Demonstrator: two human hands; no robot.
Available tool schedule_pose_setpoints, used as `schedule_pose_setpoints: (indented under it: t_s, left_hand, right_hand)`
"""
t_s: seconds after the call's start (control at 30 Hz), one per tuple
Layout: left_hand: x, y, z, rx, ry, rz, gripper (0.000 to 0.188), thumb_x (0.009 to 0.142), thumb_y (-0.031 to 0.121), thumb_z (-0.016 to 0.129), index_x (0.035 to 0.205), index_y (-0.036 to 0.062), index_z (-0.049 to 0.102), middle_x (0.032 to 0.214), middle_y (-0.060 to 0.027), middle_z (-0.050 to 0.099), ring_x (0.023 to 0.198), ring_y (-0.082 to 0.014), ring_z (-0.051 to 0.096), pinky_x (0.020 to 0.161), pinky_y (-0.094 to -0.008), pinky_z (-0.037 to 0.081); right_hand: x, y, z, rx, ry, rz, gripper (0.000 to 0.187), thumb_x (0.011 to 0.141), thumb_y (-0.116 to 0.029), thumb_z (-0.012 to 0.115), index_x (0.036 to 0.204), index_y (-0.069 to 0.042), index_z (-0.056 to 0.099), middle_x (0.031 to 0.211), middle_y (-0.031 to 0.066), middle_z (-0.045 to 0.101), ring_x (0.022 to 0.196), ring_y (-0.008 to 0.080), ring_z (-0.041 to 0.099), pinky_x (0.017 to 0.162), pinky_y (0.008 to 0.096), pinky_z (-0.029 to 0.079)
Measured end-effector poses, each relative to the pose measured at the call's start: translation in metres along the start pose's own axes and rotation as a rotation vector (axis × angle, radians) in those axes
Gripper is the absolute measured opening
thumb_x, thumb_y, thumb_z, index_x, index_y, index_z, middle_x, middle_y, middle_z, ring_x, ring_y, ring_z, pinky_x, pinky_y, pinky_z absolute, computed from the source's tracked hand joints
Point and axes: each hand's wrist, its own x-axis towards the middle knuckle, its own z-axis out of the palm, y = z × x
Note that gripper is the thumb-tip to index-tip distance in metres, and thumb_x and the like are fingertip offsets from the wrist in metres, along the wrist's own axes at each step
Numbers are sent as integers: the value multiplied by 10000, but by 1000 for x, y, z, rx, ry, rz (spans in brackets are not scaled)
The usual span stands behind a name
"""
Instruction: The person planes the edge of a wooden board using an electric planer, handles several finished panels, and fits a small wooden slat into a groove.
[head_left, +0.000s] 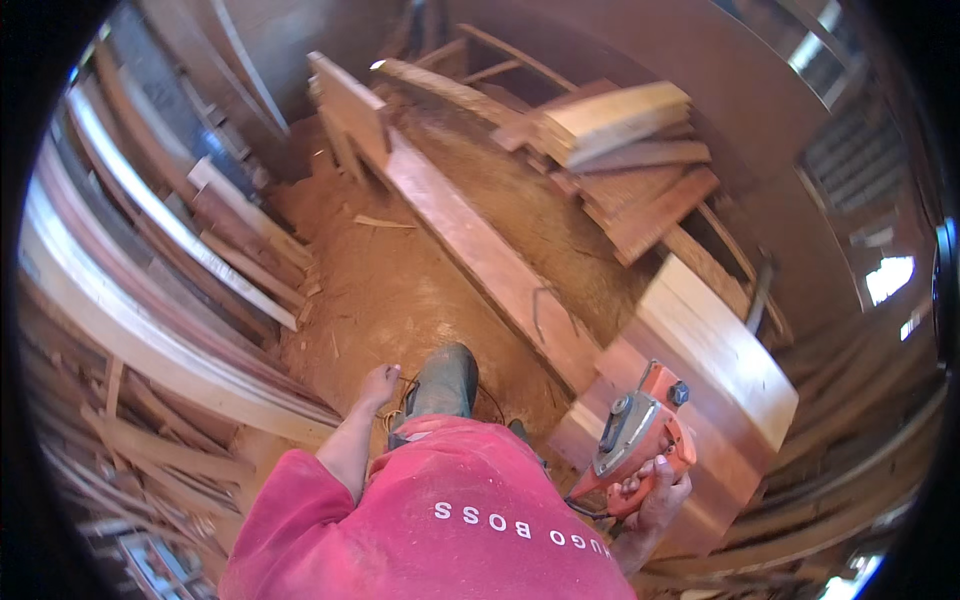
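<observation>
My right hand [655,497] grips the rear handle of an orange-red electric hand planer [640,440] with a grey metal side and a dark front knob. The planer is in front of, or just above, a reddish board [715,460] at the right; I cannot tell if they touch. Its dark cord [588,510] runs back toward my shirt. My left hand [378,387] hangs low beside my left leg, close to a thin cord loop [403,405]. Its fingers are small and blurred, so their grip does not show.
A long reddish plank [470,245] runs diagonally ahead, with an upright board [348,100] at its far end. Stacked boards [640,190] lie at the far right, pale thick timber [725,350] nearer. Long boards [150,220] line the left. Sawdust covers the floor [345,275].
</observation>
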Motion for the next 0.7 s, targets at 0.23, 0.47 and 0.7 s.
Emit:
schedule_pose_setpoints:
  t_s: [0.23,0.47,0.7]
  left_hand:
    - [-103,-32,-25,-133,-64,-43,506,967,453,470,1035,-12,659,1049,-275,652,1012,-422,620,866,-471,478]
    - [46,-98,-157,-92,-147,-67,465,953,421,516,974,-21,660,971,-271,663,915,-401,650,795,-461,499]
    - [201,-73,-284,-46,-119,-42,428,949,408,553,1022,1,663,956,-230,681,900,-373,660,803,-431,509]
  right_hand:
    - [-58,-90,73,-297,-74,176,227,883,-139,625,988,-18,466,664,71,530,466,161,522,372,337,448]
    - [-28,-37,257,-378,-114,202,252,900,-260,646,860,-48,516,633,55,536,454,165,535,377,338,466]
    - [13,-13,408,-108,-360,214,396,977,-411,559,1096,-42,479,773,60,563,530,152,552,473,331,516]
